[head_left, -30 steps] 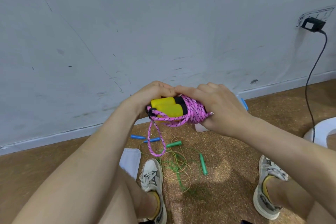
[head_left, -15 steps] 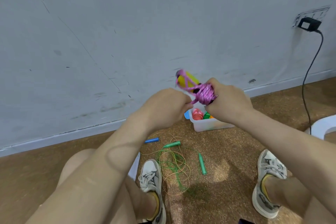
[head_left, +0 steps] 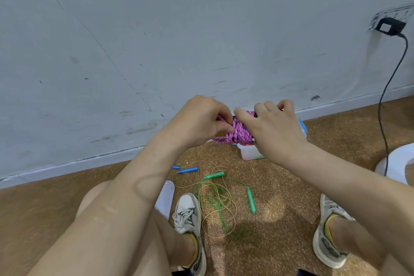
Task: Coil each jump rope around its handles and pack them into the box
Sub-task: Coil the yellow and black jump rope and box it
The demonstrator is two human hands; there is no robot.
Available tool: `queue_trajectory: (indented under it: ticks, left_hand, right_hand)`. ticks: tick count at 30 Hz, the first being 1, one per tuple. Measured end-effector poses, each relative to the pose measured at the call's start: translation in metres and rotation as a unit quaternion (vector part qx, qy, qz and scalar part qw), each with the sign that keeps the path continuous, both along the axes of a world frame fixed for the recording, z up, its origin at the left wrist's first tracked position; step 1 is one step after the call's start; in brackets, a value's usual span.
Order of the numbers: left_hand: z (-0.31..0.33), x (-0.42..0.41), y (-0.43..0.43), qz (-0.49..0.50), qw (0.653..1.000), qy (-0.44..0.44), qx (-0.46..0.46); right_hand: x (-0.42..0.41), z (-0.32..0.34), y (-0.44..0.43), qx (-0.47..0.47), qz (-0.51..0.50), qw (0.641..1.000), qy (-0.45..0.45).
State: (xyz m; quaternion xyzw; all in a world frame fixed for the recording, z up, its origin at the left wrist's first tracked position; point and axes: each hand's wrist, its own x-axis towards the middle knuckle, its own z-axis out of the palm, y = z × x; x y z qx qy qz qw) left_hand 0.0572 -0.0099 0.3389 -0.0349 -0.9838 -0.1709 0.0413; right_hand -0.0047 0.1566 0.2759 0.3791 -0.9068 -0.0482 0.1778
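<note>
While the pink jump rope (head_left: 240,133) is sitting mid-frame as a tight coil, held in the air just in front of the box (head_left: 251,153), both hands are working on it. The right hand (head_left: 273,130) is gripping the coil from above, fingers (head_left: 259,107) curled over it. The left hand (head_left: 199,123) is pinching a strand at the coil's left end, thumb and fingertips closed on the cord. A sliver of yellow handle (head_left: 220,134) is showing under the left hand; the rest of the handles are hidden. The box is sitting on the floor (head_left: 291,186) by the wall's base, mostly covered by the right hand; contents unreadable.

Below centre, a green-handled rope (head_left: 215,204) is lying loose and tangled on the floor. Two blue handles (head_left: 187,170) are lying just left of it. A white flat piece (head_left: 167,195) is lying beside the left shoe (head_left: 190,215). Upper right, a black charger (head_left: 389,27) is sitting in a wall socket, its cable (head_left: 385,96) hanging down.
</note>
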Motion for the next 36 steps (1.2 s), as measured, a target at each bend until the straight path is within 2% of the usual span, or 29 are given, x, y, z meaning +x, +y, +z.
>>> queue_trajectory:
  ticks: [1, 3, 6, 8, 10, 14, 16, 18, 20, 21, 23, 25, 27, 28, 29, 31, 32, 33, 36]
  left_hand:
    - [-0.001, 0.000, 0.000, 0.005, 1.000, 0.005, 0.015]
    - [-0.002, -0.001, 0.002, 0.004, 0.999, 0.016, 0.029]
    - [-0.003, -0.001, 0.010, -0.014, 0.999, 0.023, 0.030]
    - [-0.003, -0.002, 0.014, -0.021, 0.999, 0.022, 0.036]
    - [-0.004, -0.002, 0.014, -0.019, 0.998, 0.022, 0.053]
    - [0.000, 0.001, 0.013, -0.003, 0.991, 0.021, 0.135]
    - [0.004, 0.003, 0.012, -0.002, 0.985, 0.001, 0.171]
    - [0.008, 0.004, 0.011, 0.005, 0.974, -0.018, 0.225]
    - [0.013, 0.005, 0.009, 0.014, 0.960, -0.022, 0.279]
    - [0.015, 0.006, 0.008, 0.018, 0.955, -0.023, 0.294]
    - [0.018, 0.007, 0.005, 0.027, 0.950, -0.025, 0.310]
    - [0.023, 0.010, 0.002, 0.032, 0.942, -0.026, 0.334]
    - [0.025, 0.011, -0.002, 0.040, 0.937, -0.021, 0.346]
    - [0.024, 0.011, -0.003, 0.050, 0.947, -0.014, 0.318]
    - [0.023, 0.011, -0.006, 0.061, 0.965, -0.004, 0.256]
    - [0.021, 0.009, -0.009, 0.067, 0.995, 0.007, 0.076]
    - [0.019, 0.008, -0.009, 0.061, 0.998, 0.004, 0.001]
    - [0.019, 0.008, -0.009, 0.055, 0.997, -0.007, -0.052]
    - [0.017, 0.009, -0.003, 0.033, 0.990, -0.039, -0.133]
  right_hand:
    - [0.001, 0.001, 0.000, -0.002, -0.002, 1.000, -0.020]
    - [0.003, 0.005, 0.001, -0.008, -0.011, 0.993, -0.114]
    - [0.007, 0.008, -0.001, -0.053, -0.019, 0.959, -0.279]
    - [0.008, 0.006, -0.004, -0.085, -0.014, 0.936, -0.341]
    - [0.007, 0.007, -0.006, -0.093, 0.000, 0.934, -0.344]
    - [0.003, 0.015, -0.004, -0.059, 0.006, 0.963, -0.263]
    - [0.000, 0.017, -0.003, -0.068, -0.011, 0.954, -0.291]
    - [-0.004, 0.020, -0.004, -0.125, -0.041, 0.909, -0.395]
    - [-0.006, 0.024, -0.005, -0.229, -0.068, 0.821, -0.518]
    - [-0.006, 0.024, -0.006, -0.274, -0.075, 0.779, -0.559]
    - [-0.007, 0.023, -0.006, -0.333, -0.070, 0.716, -0.609]
    - [-0.008, 0.022, -0.007, -0.351, -0.063, 0.679, -0.642]
    - [-0.012, 0.020, -0.006, -0.355, -0.067, 0.667, -0.652]
    - [-0.013, 0.019, -0.006, -0.354, -0.070, 0.677, -0.641]
    - [-0.016, 0.016, -0.006, -0.337, -0.076, 0.715, -0.608]
    - [-0.018, 0.010, -0.007, -0.247, -0.096, 0.835, -0.482]
    - [-0.017, 0.009, -0.008, -0.210, -0.100, 0.882, -0.410]
    - [-0.016, 0.008, -0.009, -0.190, -0.097, 0.910, -0.356]
    - [-0.012, 0.006, -0.012, -0.166, -0.082, 0.950, -0.251]
